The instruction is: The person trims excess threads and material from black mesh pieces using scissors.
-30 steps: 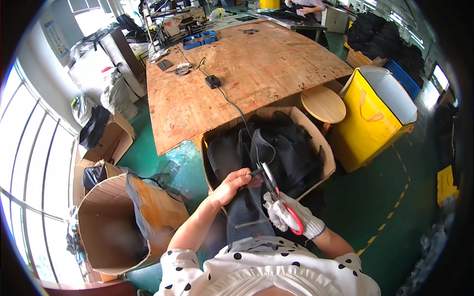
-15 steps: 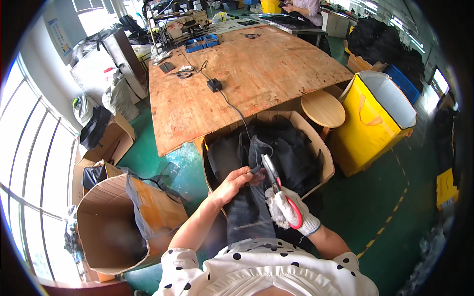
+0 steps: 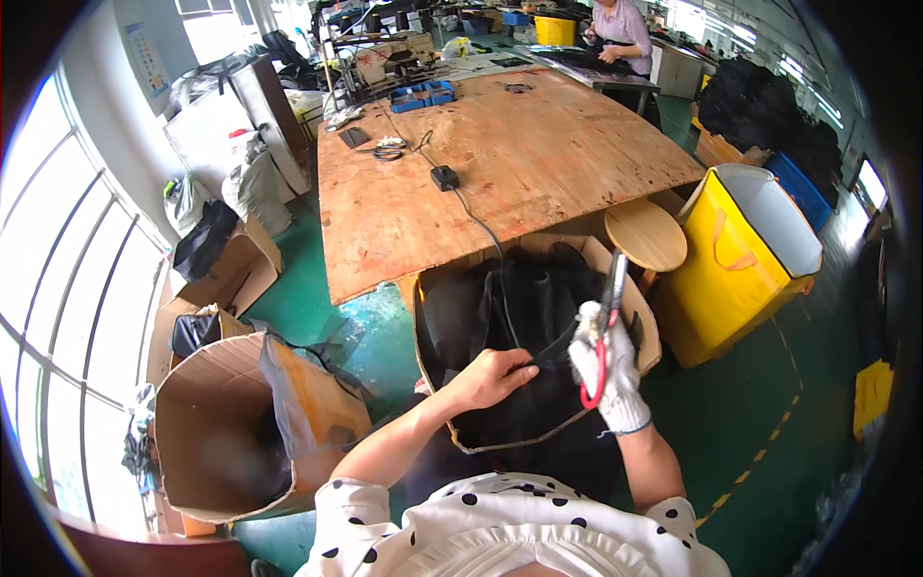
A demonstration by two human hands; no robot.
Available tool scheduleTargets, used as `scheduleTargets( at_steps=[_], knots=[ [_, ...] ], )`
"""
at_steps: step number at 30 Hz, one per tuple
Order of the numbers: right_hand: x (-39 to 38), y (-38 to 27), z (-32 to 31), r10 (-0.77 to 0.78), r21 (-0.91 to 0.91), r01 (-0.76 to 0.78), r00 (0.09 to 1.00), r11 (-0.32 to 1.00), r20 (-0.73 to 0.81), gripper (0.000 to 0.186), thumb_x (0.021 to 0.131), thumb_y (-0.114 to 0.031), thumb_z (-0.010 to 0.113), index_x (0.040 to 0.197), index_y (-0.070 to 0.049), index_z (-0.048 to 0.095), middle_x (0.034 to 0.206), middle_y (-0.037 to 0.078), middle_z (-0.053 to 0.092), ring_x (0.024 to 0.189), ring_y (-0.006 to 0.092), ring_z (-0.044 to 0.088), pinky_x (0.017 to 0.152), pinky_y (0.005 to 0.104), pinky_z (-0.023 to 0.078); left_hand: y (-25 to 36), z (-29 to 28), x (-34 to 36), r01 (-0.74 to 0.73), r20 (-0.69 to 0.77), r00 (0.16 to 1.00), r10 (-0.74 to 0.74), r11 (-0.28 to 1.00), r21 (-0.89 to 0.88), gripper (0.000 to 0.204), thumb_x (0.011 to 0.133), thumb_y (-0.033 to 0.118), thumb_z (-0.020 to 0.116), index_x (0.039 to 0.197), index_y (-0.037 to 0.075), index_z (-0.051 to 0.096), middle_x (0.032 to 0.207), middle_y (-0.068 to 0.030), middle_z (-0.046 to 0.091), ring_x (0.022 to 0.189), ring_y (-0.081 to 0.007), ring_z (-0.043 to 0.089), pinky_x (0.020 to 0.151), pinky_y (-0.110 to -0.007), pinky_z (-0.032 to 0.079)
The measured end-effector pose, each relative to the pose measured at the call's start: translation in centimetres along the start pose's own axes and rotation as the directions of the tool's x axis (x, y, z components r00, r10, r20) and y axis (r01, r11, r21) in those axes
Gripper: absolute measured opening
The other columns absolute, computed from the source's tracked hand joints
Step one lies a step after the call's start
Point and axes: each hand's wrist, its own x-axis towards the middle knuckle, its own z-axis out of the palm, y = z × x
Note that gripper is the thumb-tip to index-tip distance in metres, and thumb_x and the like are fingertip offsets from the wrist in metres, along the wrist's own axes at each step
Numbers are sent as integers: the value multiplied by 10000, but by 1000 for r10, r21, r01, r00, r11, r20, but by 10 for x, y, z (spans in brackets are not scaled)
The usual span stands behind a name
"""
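The bare left hand (image 3: 492, 375) pinches soft, floppy black cloth (image 3: 524, 409), best held near its edge, while the gloved right hand (image 3: 608, 370) grips a red-handled tool (image 3: 604, 327).

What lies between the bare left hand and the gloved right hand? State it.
In the head view, a dark strap of the black fabric spans from the left hand to the right hand, which holds a red-handled tool.
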Motion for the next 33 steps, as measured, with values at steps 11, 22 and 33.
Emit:
scheduleTargets(
  at_steps=[11, 22, 33],
  knots=[
    [7, -35, 18, -390, -617, 270, 918, 739, -66, 112, 854, -39, 468, 823, -128, 406, 654, -51, 325, 488, 54, 368, 426, 192, 325, 36, -23, -54, 117, -172, 976, 133, 350, 929, 378, 706, 295, 707, 951, 84, 512, 688, -37, 496, 641, -208, 577, 595, -344, 458],
    [9, -31, 33, -393, -527, 257, 905, 810, -163, 142, 915, -168, 494, 798, -124, 427, 634, -49, 346, 510, 34, 349, 425, 177, 311, 22, -29, -50, -48, -229, 952, 202, 840, 540, 310, 788, 189, 679, 1030, 10, 608, 915, -144, 640, 833, -255, 634, 730, -355, 502],
    [-11, -40, 51, -532, -990, 144, 839, 12, 115, 212, 736, 24, 529, 908, -84, 468, 666, -30, 379, 523, 82, 445, 463, 216, 389, -29, -34, -26, 253, 136, 967, -216, 748, -614, 242, 913, 236, 565, 891, 2, 625, 691, 28, 561, 625, -48, 480, 576, -200, 393]
  ],
)
